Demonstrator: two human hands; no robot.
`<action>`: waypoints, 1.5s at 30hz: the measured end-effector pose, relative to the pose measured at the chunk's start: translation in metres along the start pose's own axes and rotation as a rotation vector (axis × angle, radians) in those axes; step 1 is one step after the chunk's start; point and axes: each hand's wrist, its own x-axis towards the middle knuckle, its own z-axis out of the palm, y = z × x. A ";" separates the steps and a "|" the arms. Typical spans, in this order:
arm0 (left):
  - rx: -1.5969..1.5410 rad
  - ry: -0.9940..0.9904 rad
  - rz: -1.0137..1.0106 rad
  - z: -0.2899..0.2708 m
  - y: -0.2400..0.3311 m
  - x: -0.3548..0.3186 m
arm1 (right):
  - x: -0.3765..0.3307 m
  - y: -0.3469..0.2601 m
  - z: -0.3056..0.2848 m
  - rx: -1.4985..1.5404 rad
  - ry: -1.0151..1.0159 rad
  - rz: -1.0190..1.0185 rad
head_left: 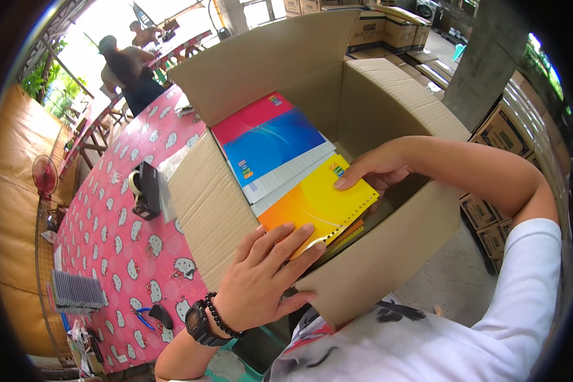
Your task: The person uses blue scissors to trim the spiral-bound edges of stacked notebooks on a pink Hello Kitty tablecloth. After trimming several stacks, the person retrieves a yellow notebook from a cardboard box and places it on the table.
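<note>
An open cardboard box (267,63) stands in front of me with its flaps spread. Inside it lie several notebooks. A yellow-orange notebook (318,204) with punched holes along its near edge is on top at the near side. My right hand (382,167) grips its right end, thumb on the cover and fingers underneath. Across its left end my left hand (267,264) lies with fingers stretched out, the thumb apart near the box's near flap. Beyond it are a blue notebook (274,149) and a pink-red notebook (245,124), partly overlapped. More notebook edges show below the yellow one.
Left of the box, a pink patterned tablecloth (124,242) bears a tape dispenser (148,191), blue-handled pliers (144,318) and a stack of spiral-edged items (76,291). Stacked cartons (506,130) stand at right beside a concrete pillar (484,63). Two people are at the far left.
</note>
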 end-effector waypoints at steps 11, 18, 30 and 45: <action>-0.143 0.195 0.008 0.017 -0.010 -0.007 | -0.010 -0.011 0.052 0.309 0.253 -0.087; -0.197 0.219 0.009 0.022 -0.012 -0.009 | -0.014 -0.018 0.054 0.311 0.251 -0.109; -0.218 0.271 -0.027 0.032 -0.009 -0.011 | -0.021 -0.003 0.035 0.386 0.122 -0.309; -0.229 0.267 -0.106 0.032 -0.003 -0.008 | -0.002 0.010 0.021 0.634 -0.042 -0.392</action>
